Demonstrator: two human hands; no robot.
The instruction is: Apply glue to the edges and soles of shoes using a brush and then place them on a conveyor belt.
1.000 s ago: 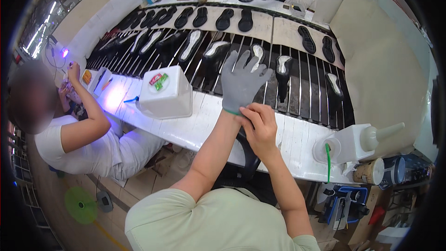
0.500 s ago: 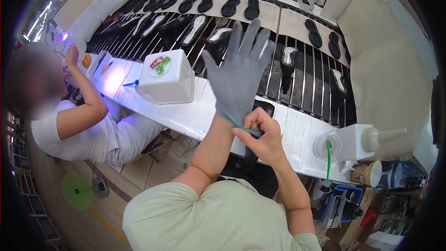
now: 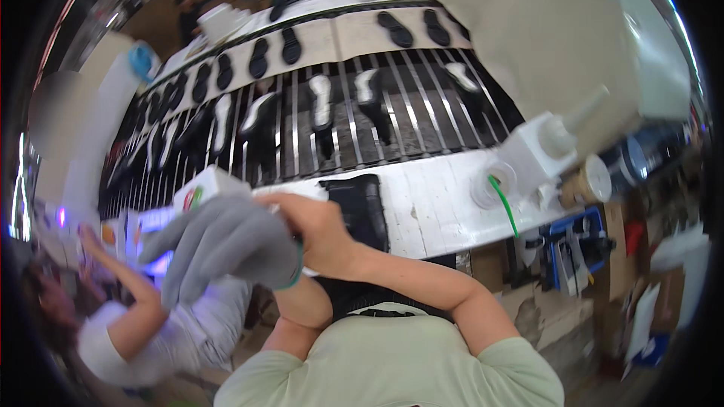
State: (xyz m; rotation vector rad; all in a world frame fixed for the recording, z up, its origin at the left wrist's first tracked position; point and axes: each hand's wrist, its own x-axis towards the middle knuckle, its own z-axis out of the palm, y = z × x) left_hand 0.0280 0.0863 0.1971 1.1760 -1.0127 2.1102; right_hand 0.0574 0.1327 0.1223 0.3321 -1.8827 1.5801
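One gloved hand point(image 3: 240, 243), fingers point(image 3: 179, 270) now leftward

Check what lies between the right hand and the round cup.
In the head view, a black item and white benchtop lie between the right hand and the round cup.

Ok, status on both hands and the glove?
Left hand inside grey glove, fingers loosely spread. Bare right hand at glove's wrist, grip unclear. Glove partly hides white container.
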